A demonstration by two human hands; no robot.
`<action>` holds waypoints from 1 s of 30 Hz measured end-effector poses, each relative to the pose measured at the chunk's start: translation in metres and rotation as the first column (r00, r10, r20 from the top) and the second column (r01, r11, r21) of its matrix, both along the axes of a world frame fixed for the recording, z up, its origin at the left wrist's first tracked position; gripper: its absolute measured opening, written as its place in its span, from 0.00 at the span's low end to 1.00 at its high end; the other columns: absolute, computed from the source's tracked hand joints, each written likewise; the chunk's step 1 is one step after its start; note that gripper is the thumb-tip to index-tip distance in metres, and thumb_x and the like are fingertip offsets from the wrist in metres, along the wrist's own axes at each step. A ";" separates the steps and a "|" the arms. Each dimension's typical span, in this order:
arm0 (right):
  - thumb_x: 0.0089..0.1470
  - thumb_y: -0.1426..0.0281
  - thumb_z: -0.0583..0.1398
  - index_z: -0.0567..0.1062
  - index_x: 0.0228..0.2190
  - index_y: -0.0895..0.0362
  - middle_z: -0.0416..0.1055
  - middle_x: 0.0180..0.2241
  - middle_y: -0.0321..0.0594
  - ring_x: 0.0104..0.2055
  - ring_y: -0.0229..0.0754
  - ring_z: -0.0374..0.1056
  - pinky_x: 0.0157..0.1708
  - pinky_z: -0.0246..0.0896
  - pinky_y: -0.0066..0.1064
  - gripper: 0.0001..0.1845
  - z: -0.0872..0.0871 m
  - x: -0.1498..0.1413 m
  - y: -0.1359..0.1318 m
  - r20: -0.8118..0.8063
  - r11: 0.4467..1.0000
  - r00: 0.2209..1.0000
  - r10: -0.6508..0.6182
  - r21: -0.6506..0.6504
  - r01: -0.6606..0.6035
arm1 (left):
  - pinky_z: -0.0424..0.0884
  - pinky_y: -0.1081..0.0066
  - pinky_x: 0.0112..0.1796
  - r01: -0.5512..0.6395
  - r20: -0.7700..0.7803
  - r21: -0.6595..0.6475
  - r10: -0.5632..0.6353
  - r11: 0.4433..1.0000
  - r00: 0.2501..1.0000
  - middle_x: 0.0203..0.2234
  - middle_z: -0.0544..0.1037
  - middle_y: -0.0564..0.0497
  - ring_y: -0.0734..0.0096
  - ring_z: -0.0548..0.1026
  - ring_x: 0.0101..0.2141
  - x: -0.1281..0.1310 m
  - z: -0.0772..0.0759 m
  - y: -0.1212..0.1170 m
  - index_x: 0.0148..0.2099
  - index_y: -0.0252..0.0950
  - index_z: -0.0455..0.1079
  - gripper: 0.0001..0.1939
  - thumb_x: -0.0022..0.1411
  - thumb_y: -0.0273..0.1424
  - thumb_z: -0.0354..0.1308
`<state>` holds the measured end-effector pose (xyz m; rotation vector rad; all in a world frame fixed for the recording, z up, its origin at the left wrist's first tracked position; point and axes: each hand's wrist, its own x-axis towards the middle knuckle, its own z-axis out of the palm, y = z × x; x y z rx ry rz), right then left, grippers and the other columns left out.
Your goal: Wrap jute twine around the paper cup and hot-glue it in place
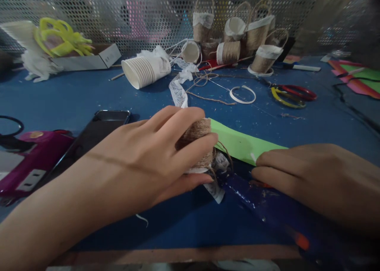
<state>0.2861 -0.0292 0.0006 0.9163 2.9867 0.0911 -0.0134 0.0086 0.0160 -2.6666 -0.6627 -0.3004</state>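
Observation:
My left hand [154, 152] is closed around a small twine-wrapped cup [199, 130], lying on its side over the blue table. White lace trim [215, 192] and a loop of twine [227, 150] show at the cup's lower right end. My right hand [287, 168] grips a dark blue glue gun [252, 199], fingers curled by its orange trigger; its handle is hidden. The gun's nozzle end points at the lace and twine beside the cup. A light green paper strip [237, 140] lies behind, between the cup and my right hand.
Finished twine baskets [258, 31] stand along the perforated metal screen. Stacked paper cups [142, 71], lace ribbon [179, 85], a white ring [242, 94] and scissors [292, 95] lie beyond my hands. At left are a phone [101, 132] and a magenta power strip [38, 156].

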 end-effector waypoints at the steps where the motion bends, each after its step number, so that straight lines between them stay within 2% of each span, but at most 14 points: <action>1: 0.70 0.77 0.45 0.73 0.35 0.53 0.71 0.28 0.36 0.25 0.41 0.65 0.24 0.56 0.34 0.19 0.000 0.000 0.000 0.000 1.000 1.000 -0.001 -0.002 0.001 | 0.79 0.62 0.28 -0.002 0.001 0.002 0.002 1.000 1.000 0.53 0.72 0.37 0.51 0.77 0.45 0.000 0.000 0.000 0.58 0.37 0.68 0.19 0.74 0.41 0.48; 10: 0.71 0.75 0.45 0.74 0.39 0.54 0.73 0.30 0.37 0.26 0.42 0.67 0.26 0.58 0.33 0.19 -0.002 0.002 0.000 0.000 1.000 1.000 0.012 0.027 -0.012 | 0.78 0.62 0.27 -0.004 -0.001 -0.012 0.004 1.000 1.000 0.53 0.72 0.37 0.49 0.77 0.45 -0.001 0.002 -0.002 0.58 0.37 0.68 0.18 0.73 0.39 0.49; 18: 0.70 0.76 0.45 0.73 0.33 0.53 0.71 0.28 0.35 0.24 0.41 0.65 0.23 0.56 0.34 0.20 -0.001 -0.001 0.000 -0.009 1.000 1.000 -0.005 0.029 0.005 | 0.78 0.61 0.26 0.001 -0.008 -0.005 -0.001 1.000 1.000 0.53 0.72 0.37 0.50 0.76 0.45 0.001 0.001 -0.001 0.58 0.36 0.67 0.18 0.74 0.38 0.48; 24: 0.72 0.74 0.45 0.73 0.37 0.52 0.72 0.29 0.35 0.25 0.42 0.67 0.25 0.58 0.34 0.19 -0.002 -0.001 0.001 -0.006 1.000 1.000 -0.004 0.028 0.004 | 0.79 0.60 0.28 -0.005 -0.005 -0.007 0.005 1.000 1.000 0.54 0.71 0.37 0.48 0.77 0.46 -0.003 -0.001 -0.001 0.58 0.37 0.68 0.19 0.73 0.41 0.47; 30: 0.71 0.75 0.45 0.73 0.34 0.53 0.72 0.28 0.35 0.25 0.41 0.66 0.24 0.57 0.33 0.20 -0.001 0.000 0.000 -0.015 1.000 1.000 -0.005 0.019 0.006 | 0.78 0.61 0.27 -0.002 -0.014 -0.005 0.002 1.000 1.000 0.53 0.71 0.35 0.48 0.77 0.46 -0.001 0.001 -0.002 0.58 0.35 0.67 0.18 0.74 0.38 0.47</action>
